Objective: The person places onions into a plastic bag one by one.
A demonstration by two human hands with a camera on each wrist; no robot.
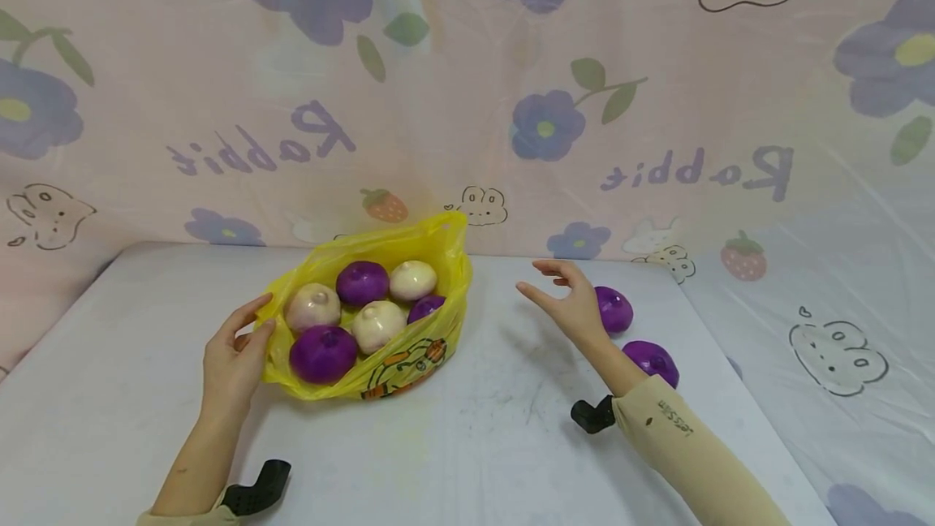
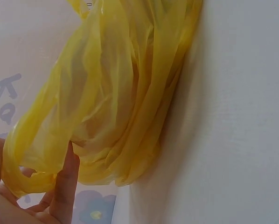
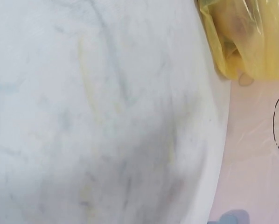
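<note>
Left hand pinches yellow bag, centre-left; right hand, fingers parted, and sleeve partly hide what seem purple onions, right.

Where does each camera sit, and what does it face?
Head: on the head, looking forward and down at the yellow bag of onions; left hand, right hand and forearms show.
Left wrist: on that wrist, facing the bag's side; fingers show.
Right wrist: on that wrist, facing the table; only a sliver of hand shows.
Shared: both wrist views include the bag and table.

Onions in bag on table; two loose onions right.
</note>
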